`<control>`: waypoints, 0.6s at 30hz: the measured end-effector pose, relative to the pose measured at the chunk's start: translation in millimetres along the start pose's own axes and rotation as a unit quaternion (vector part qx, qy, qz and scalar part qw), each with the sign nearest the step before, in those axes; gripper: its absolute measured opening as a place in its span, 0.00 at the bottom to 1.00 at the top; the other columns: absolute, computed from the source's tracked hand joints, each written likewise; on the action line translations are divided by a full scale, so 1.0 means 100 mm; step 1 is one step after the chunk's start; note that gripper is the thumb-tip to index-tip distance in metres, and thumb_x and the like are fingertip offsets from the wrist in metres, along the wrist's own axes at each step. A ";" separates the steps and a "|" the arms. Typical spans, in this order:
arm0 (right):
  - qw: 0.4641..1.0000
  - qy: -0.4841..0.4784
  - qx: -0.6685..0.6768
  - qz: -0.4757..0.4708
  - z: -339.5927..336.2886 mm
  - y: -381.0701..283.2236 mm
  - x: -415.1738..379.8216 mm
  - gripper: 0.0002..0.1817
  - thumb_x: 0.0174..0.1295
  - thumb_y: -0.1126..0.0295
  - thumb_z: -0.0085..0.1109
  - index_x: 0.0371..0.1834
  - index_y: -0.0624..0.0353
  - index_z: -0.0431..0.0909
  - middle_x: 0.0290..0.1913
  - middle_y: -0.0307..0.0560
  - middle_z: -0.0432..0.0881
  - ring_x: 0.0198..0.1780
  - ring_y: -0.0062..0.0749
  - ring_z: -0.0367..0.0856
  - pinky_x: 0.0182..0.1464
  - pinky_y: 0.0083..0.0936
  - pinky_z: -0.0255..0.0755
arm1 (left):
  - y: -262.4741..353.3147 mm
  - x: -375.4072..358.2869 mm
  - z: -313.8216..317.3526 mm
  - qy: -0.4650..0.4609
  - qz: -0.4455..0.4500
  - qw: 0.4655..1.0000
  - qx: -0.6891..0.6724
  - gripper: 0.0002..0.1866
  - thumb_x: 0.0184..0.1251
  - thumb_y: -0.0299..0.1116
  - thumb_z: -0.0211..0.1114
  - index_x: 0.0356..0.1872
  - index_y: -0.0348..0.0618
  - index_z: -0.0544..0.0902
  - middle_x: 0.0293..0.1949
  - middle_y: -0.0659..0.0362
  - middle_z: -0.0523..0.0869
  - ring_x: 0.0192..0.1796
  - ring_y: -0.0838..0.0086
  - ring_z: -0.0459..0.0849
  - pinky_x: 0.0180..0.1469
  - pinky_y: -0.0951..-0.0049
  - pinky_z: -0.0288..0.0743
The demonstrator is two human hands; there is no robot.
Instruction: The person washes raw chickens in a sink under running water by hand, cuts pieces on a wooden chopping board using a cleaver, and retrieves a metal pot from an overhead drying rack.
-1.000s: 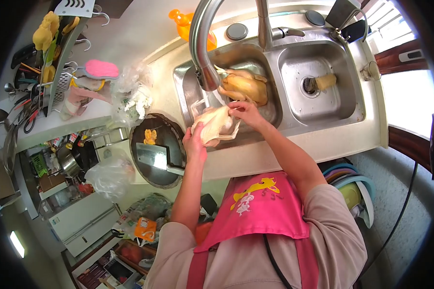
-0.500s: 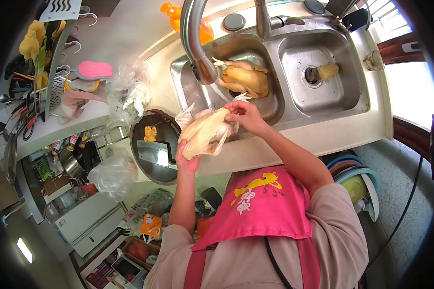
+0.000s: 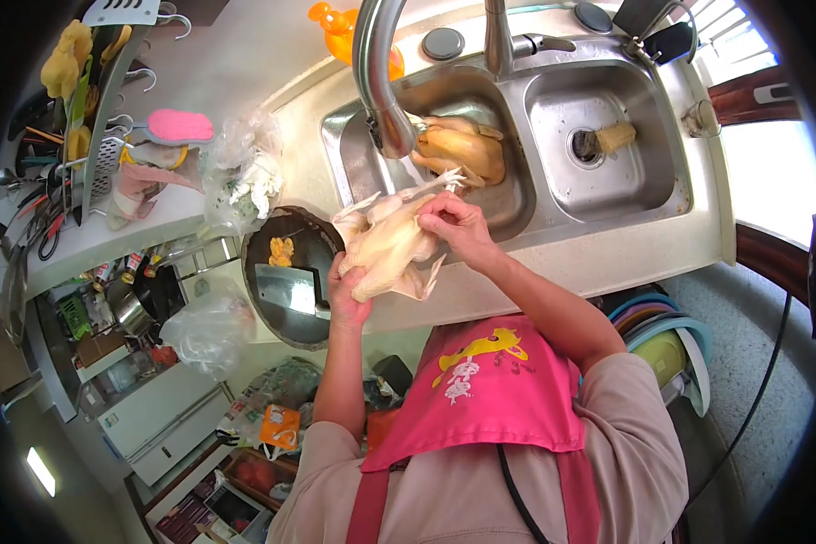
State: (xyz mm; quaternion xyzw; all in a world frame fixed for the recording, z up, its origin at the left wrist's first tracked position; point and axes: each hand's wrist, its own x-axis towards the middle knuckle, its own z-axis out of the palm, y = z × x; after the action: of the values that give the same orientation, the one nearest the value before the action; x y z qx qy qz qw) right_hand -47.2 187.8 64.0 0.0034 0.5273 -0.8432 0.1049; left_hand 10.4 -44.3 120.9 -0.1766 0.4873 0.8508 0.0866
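Note:
A pale plucked whole chicken [image 3: 385, 249] is held up over the front rim of the sink, its feet pointing toward the basin. My left hand [image 3: 349, 297] is closed around its near left end. On the other side, my right hand [image 3: 456, 227] pinches at the bird near a leg; whether skin or feather is between the fingertips is too small to tell. A second, yellower chicken [image 3: 462, 150] lies in the left basin [image 3: 517, 204], below the curved faucet [image 3: 372, 63].
Left of the sink, a dark round chopping board [image 3: 290, 322] carries a cleaver [image 3: 286, 288] and a small yellow piece [image 3: 281, 251]. The right basin [image 3: 639, 195] has a drain and a yellowish scrubber [image 3: 616, 138]. An orange bottle [image 3: 340, 41] stands behind the faucet.
The held chicken has turned slightly, and one leg now stretches further toward the basin. My right hand has shifted a little along its side; my left hand keeps its grip.

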 end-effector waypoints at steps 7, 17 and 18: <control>0.967 0.050 -0.009 0.251 -0.24 0.65 0.38 0.13 0.69 0.60 0.58 0.43 0.59 0.85 0.41 0.37 0.84 0.41 0.19 0.79 0.45 0.23 0.73 | -0.16 0.12 0.06 -0.022 0.003 0.999 -0.045 0.14 0.59 0.20 0.64 0.46 0.45 0.78 0.50 0.54 0.84 0.52 0.64 0.84 0.56 0.57 0.81; 0.965 0.004 -0.008 0.263 -0.40 0.77 0.59 0.27 0.72 0.45 0.49 0.45 0.59 0.85 0.41 0.42 0.85 0.40 0.26 0.80 0.46 0.26 0.72 | -0.12 0.28 -0.04 0.047 -0.002 0.997 -0.064 0.16 0.60 0.23 0.65 0.49 0.45 0.77 0.49 0.55 0.83 0.54 0.62 0.83 0.59 0.57 0.79; 0.957 -0.004 -0.008 0.290 -0.42 0.73 0.63 0.26 0.72 0.45 0.49 0.46 0.59 0.85 0.42 0.42 0.85 0.41 0.26 0.79 0.47 0.26 0.72 | -0.12 0.30 -0.06 0.044 -0.005 0.997 -0.065 0.16 0.60 0.23 0.64 0.50 0.44 0.76 0.49 0.55 0.83 0.54 0.62 0.83 0.59 0.57 0.79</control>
State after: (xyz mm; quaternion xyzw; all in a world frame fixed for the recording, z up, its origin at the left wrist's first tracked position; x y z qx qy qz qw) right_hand -100.0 183.6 -26.6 0.1518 0.5095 -0.7723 0.3476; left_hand -12.4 -44.0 96.5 -0.2211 0.4338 0.8716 0.0575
